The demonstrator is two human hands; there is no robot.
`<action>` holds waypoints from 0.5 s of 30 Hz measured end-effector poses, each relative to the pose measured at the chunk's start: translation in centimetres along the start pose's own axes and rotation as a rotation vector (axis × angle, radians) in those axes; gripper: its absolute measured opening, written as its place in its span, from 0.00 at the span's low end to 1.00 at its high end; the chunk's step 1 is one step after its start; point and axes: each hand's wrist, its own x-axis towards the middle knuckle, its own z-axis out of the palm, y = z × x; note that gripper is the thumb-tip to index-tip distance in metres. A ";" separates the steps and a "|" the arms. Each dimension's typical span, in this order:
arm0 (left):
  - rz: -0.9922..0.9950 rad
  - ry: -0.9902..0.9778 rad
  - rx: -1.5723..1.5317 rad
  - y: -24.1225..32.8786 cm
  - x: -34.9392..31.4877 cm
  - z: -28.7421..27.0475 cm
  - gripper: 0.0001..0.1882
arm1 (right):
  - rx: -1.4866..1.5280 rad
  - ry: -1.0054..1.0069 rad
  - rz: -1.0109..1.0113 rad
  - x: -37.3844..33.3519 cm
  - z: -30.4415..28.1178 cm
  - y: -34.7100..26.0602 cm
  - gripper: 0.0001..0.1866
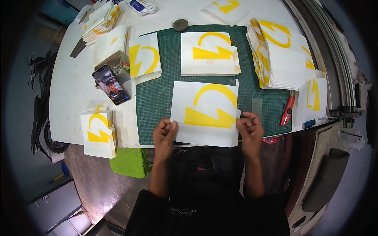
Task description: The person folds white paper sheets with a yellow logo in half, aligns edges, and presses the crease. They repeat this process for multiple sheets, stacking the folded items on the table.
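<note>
A white paper sheet (181,130) printed with a yellow curved, jagged emblem lies over the near edge of the green cutting mat (151,112). My left hand (163,133) pinches its left edge between thumb and fingers. At the opposite edge, my right hand (249,128) has the sheet between thumb and curled fingers. Just beyond it rests a stack of similar printed sheets (208,67), with a side flap sticking out at its right. Another printed sheet pile (145,59) sits at the mat's far left corner. To the right of my right hand lies a red cutter knife (288,109).
A tall pile of printed sheets (283,63) stands at the right. A phone (111,85) leans on a small box (114,65) at the left. A smaller pile (96,135) overhangs the near left table edge, above a green stool (128,162). A blue lighter (309,124) lies near the right edge.
</note>
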 end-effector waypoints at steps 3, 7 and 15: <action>0.031 0.012 -0.085 0.0 0.1 0.3 0.05 | -0.058 -0.045 0.009 0.2 -1.2 0.7 0.10; 0.070 0.039 -0.060 0.2 0.0 0.5 0.05 | -0.055 -0.176 -0.093 0.4 -0.7 -0.7 0.12; 0.209 -0.018 0.026 -0.7 -0.3 0.8 0.05 | -0.484 -0.033 -0.173 0.3 0.8 -1.5 0.23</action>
